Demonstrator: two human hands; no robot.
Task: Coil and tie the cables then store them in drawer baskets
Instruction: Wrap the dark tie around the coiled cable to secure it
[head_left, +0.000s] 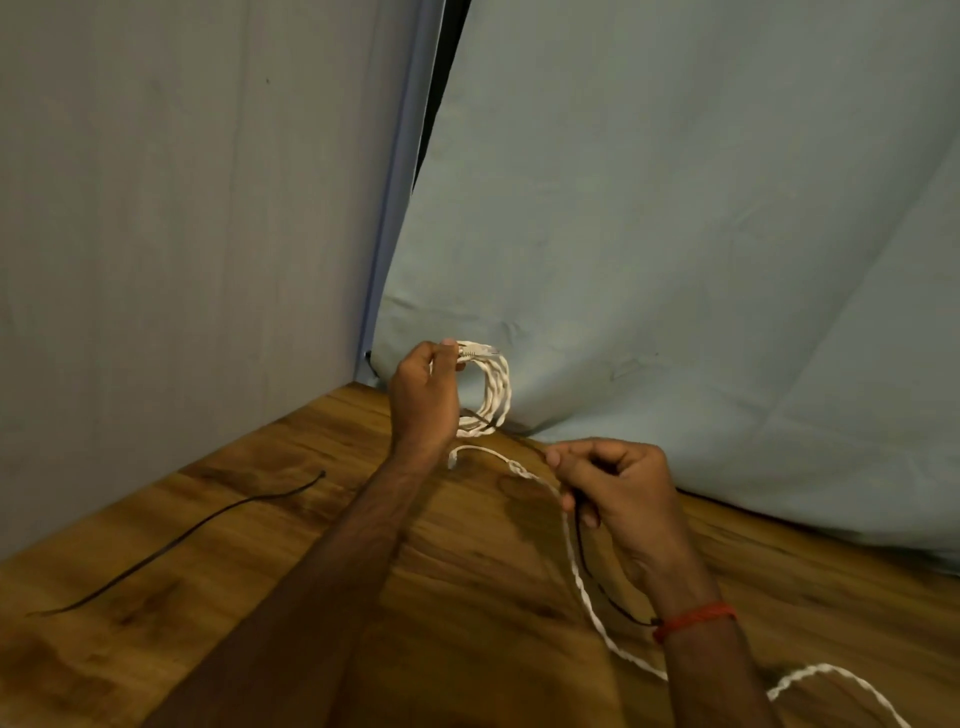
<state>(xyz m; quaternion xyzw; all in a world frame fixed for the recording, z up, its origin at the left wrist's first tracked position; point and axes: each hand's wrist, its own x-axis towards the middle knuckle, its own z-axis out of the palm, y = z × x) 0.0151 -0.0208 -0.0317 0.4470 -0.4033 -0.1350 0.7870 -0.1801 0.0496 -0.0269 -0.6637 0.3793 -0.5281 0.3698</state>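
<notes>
A few loops of the cable (587, 587) have been wound into a coil (496, 395). The coil is held up just over the table (260, 623) by the left hand (423, 395). Its top is pinched between thumb and fingers, next to a plug (480, 352).

The rest of the cable is not wound yet. It lies on the table and runs off at the bottom right. It is pinched by the right hand (618, 493), with the fingers curled tight round it. A thin dark tie (597, 577) is held there too, and it seems to reach up to the coil. The other tie (182, 535) lies on the table, well off to the left, and is not touched.

The coiling is judged about half done. The tying is not done yet. No drawer basket can be seen.
</notes>
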